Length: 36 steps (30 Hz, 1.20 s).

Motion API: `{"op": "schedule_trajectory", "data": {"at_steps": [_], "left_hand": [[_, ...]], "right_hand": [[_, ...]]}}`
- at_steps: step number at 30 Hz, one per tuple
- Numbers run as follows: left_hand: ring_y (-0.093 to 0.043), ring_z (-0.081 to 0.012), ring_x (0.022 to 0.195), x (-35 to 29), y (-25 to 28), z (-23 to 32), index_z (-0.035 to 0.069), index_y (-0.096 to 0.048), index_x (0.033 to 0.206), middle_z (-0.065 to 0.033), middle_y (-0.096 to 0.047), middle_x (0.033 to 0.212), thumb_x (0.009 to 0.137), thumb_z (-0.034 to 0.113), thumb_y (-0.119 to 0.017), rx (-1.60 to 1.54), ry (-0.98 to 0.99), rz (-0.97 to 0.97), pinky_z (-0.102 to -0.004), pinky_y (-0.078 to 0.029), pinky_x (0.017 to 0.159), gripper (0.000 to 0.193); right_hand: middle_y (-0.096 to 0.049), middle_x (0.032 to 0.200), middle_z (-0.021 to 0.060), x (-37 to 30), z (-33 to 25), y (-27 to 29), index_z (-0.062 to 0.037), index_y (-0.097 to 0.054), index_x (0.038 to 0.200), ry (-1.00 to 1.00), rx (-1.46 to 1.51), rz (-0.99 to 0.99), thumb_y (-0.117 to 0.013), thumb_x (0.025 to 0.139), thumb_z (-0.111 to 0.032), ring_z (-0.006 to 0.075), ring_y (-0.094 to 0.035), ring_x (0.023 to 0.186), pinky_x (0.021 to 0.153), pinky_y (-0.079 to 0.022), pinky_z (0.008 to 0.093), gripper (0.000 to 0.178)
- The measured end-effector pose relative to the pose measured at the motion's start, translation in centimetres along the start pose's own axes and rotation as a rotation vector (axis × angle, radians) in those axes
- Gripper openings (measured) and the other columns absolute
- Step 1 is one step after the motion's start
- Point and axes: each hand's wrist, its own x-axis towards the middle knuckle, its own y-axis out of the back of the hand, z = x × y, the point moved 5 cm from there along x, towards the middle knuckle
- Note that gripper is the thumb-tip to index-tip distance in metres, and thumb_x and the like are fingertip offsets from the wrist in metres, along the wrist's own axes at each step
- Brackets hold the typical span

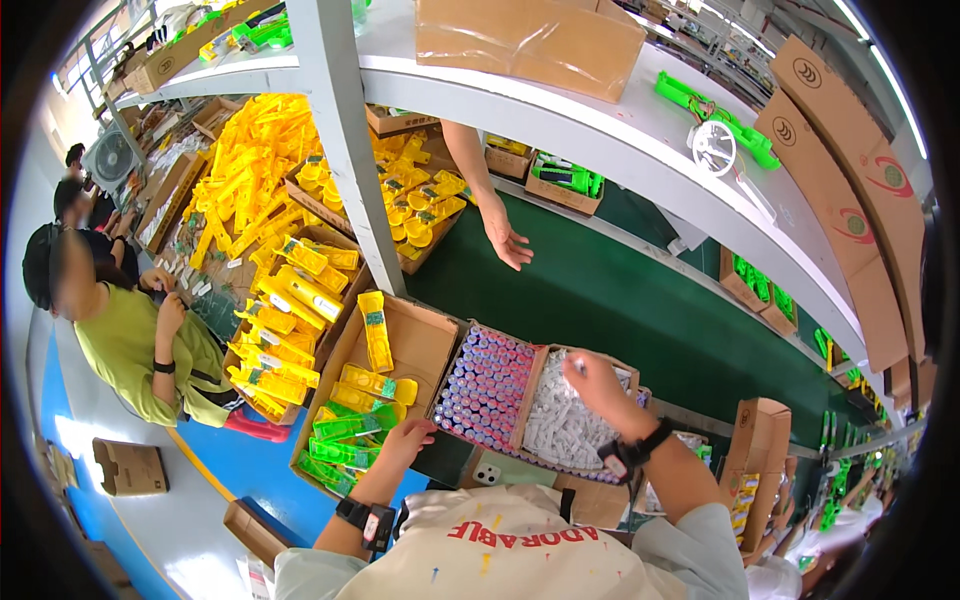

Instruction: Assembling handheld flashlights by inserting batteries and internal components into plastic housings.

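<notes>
My left hand is by the right rim of a cardboard box with yellow plastic housings and green plastic housings in it. Its fingers are drawn together; whatever they hold is hidden. My right hand hovers above a box of small white plastic parts. Those fingers are pinched, and what is between them is too small to make out. Between my hands sits a tray of upright cylindrical batteries, packed in rows with pink and purple ends.
A co-worker's open hand reaches over the green surface beyond the batteries. A white shelf with a grey post crosses ahead. Yellow parts are heaped at left, near a seated person. A phone lies close to me.
</notes>
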Motion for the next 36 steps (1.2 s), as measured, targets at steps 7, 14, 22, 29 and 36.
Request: {"op": "schedule_trajectory", "data": {"at_steps": [7,14,22,29,36], "left_hand": [[-0.056,-0.0137,0.083,-1.4,1.2,0.9,-0.001,-0.053,0.103,-0.0069,-0.059,0.097,0.082,0.012,-0.043,-0.051,-0.059,0.059,-0.0234,-0.041,0.067,0.027],[-0.056,-0.0143,0.082,-3.4,3.9,-1.8,0.000,-0.054,0.101,-0.0071,-0.059,0.096,0.082,0.010,-0.042,-0.192,0.008,0.173,-0.0249,-0.042,0.070,0.025],[-0.056,-0.0132,0.080,-4.7,4.7,-2.5,0.002,-0.055,0.096,-0.0063,-0.060,0.093,0.081,0.009,-0.041,-0.283,0.044,0.270,-0.0243,-0.042,0.070,0.022],[-0.053,-0.0120,0.073,-4.7,5.3,-1.4,0.000,-0.056,0.093,-0.0059,-0.060,0.089,0.080,0.007,-0.042,-0.151,-0.069,0.304,-0.0238,-0.043,0.067,0.021],[-0.053,-0.0124,0.072,-4.1,6.1,-2.2,-0.001,-0.057,0.092,-0.0060,-0.060,0.085,0.079,0.004,-0.041,-0.127,-0.141,0.369,-0.0243,-0.044,0.067,0.021]], "right_hand": [[-0.059,0.070,0.0114,16.1,-5.2,1.5,0.0005,-0.056,0.088,0.280,0.150,0.288,-0.056,0.082,-0.022,0.0152,-0.056,0.061,0.055,-0.044,0.0281,0.023],[-0.060,0.075,0.0179,23.4,-8.3,-1.2,-0.0035,-0.055,0.092,0.286,0.037,0.368,-0.053,0.081,-0.025,0.0321,-0.059,0.071,0.062,-0.047,0.0370,0.024],[-0.061,0.089,0.0032,25.8,-8.8,-2.4,-0.0148,-0.062,0.085,0.327,-0.376,0.392,-0.053,0.074,-0.032,0.0252,-0.054,0.084,0.075,-0.039,0.0403,0.022],[-0.061,0.090,0.0075,25.3,-12.7,-1.3,-0.0129,-0.059,0.092,0.528,-0.305,0.412,-0.055,0.076,-0.028,0.0250,-0.060,0.079,0.074,-0.044,0.0369,0.022],[-0.062,0.088,0.0092,25.2,-14.3,-1.3,-0.0117,-0.056,0.105,0.737,-0.549,0.400,-0.052,0.078,-0.021,0.0239,-0.060,0.074,0.076,-0.041,0.0392,0.029]]}}
